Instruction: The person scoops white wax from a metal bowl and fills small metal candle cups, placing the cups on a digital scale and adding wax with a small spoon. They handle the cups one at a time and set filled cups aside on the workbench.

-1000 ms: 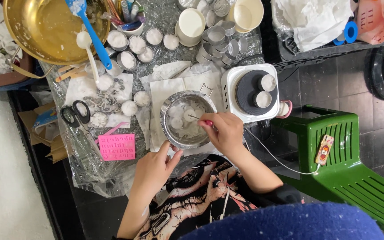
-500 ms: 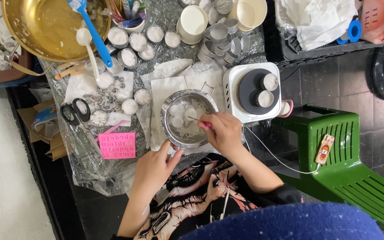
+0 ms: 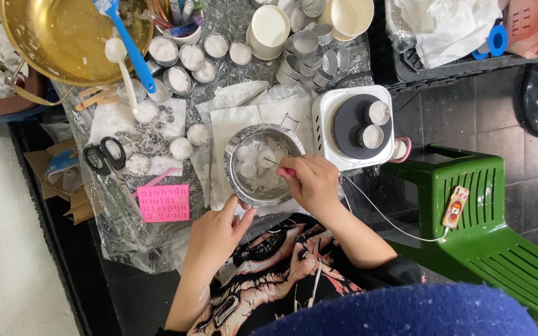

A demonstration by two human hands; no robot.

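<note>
A small metal pot with white wax pieces in it sits on white paper at the table's near edge. My right hand is over its right rim, pinching a thin metal tool with a pink handle whose tip reaches into the wax. My left hand rests at the near-left rim, thumb and fingers touching the pot's edge.
A white hot plate holding two small wax cups stands right of the pot. Scissors, a pink note, several filled tins, a brass bowl with a blue spatula lie left and behind. A green stool stands at the right.
My right hand has shifted slightly while working the tool in the pot. My left hand stays at the pot's near rim.
</note>
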